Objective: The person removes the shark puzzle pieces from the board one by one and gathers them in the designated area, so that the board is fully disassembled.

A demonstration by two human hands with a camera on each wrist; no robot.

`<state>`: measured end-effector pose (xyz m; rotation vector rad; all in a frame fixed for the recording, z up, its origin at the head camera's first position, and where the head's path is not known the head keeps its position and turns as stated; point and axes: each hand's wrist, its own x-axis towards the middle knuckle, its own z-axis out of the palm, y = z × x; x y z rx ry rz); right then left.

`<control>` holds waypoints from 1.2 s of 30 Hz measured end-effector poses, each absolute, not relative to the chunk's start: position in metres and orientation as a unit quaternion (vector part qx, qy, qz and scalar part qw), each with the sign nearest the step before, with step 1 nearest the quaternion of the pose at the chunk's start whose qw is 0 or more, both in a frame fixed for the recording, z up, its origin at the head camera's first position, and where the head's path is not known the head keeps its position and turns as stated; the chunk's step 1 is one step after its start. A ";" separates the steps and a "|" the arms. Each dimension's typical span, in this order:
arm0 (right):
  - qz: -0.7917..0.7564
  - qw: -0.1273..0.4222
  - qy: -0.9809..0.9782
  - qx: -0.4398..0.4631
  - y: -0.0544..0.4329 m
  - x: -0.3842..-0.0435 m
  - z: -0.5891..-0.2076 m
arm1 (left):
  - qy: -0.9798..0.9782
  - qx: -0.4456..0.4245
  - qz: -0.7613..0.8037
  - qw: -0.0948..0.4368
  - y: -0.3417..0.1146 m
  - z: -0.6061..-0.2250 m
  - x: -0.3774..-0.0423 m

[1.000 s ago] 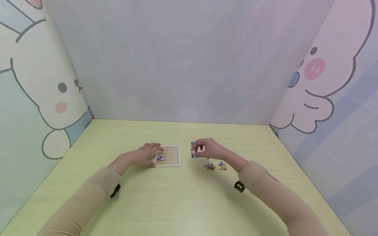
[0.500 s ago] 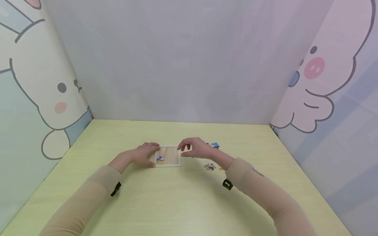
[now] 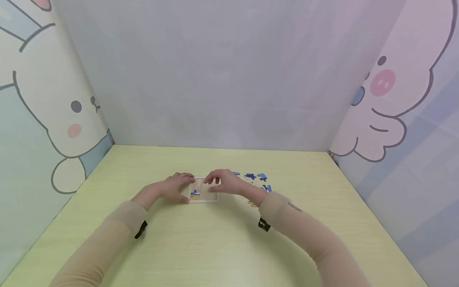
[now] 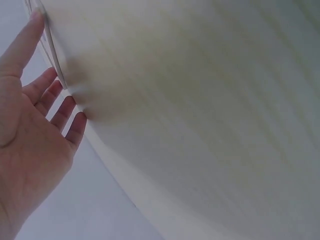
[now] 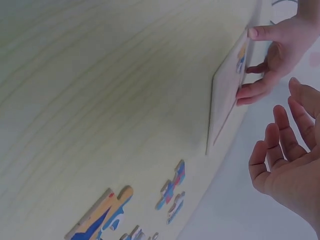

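A shallow wooden puzzle tray [image 3: 203,201] lies on the table, with a blue-and-orange jigsaw piece [image 3: 195,195] in its near left corner. My left hand [image 3: 175,188] rests at the tray's left side, thumb at the near corner and fingers spread toward the far one. In the left wrist view, the thumb tip [image 4: 37,14] touches the tray's edge. My right hand [image 3: 226,181] hovers over the tray's right part. Its fingers are loosely bent, with a gap between thumb and forefinger. Nothing shows between them in the right wrist view, where the hand [image 5: 295,165] appears at the right.
Several loose jigsaw pieces [image 3: 263,177] lie right of the tray, some partly hidden behind my right wrist. The right wrist view shows an orange-and-blue piece [image 5: 102,215] nearest the camera. A grey curtain-like wall [image 3: 222,99] stands behind the pale yellow table [image 3: 215,243].
My right hand has moved left from the loose pieces to over the tray, uncovering pieces at the back. My left hand and the tray have hardly moved.
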<state>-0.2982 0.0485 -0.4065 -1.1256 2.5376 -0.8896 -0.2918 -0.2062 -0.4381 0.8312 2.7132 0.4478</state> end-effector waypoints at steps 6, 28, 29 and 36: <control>-0.278 0.141 0.883 -0.351 0.035 -0.303 -0.423 | 0.934 0.287 0.164 0.133 -0.208 -0.438 -0.291; -0.198 0.169 0.886 -0.385 0.016 -0.313 -0.440 | 0.932 0.293 0.170 0.132 -0.209 -0.440 -0.293; -0.193 0.170 0.886 -0.386 0.015 -0.313 -0.440 | 0.931 0.292 0.172 0.133 -0.209 -0.440 -0.292; -0.185 0.178 0.887 -0.384 0.015 -0.314 -0.439 | 0.930 0.292 0.178 0.133 -0.210 -0.440 -0.292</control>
